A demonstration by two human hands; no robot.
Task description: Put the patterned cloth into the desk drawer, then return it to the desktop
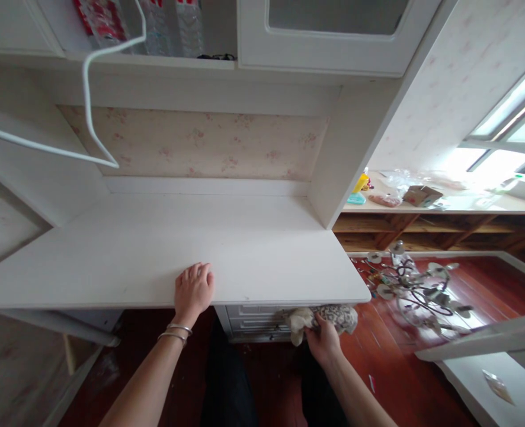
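My left hand (194,288) rests on the front edge of the white desk (227,237), palm down, with its fingers lying on the top and nothing seen in them. Two silver bangles (176,333) circle that wrist. Below the desk's front edge, at the right, my right hand (325,339) grips a crumpled cloth (340,318), part grey-patterned and part cream. It is held in front of the white drawers (253,323), which have small dark knobs. The cloth covers the right part of the drawer fronts.
A white cable (89,107) hangs across the upper left. Plastic bottles (190,29) stand in the cabinet above. To the right, a chandelier (416,290) lies on the red wooden floor (378,362), below a shelf unit (422,222) bearing bags and a cardboard box (421,196).
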